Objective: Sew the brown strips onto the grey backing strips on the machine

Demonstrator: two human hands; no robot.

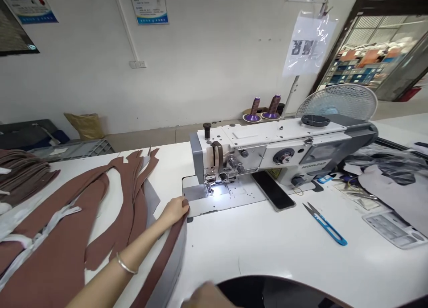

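My left hand [175, 211] is closed around the upper end of a long brown fabric piece [162, 254] with a grey underside, at the left edge of the sewing machine's metal bed plate [200, 206]. The needle area of the sewing machine [254, 149] is lit, just right of that hand. At the bottom edge, my right hand [209, 297] is smeared by motion and mostly cut off, so its fingers cannot be made out. A dark, glossy curved surface [261, 290] lies beside it. More brown fabric pieces [123, 201] spread over the table to the left of my left arm.
A black phone [274, 190] rests against the machine's base. Blue-handled thread snips [326, 223] lie on the white table [230, 241]. Two thread cones [274, 106] and a fan [337, 102] stand behind. Plastic and paper [391, 183] clutter the right; stacked brown pieces [26, 176] lie far left.
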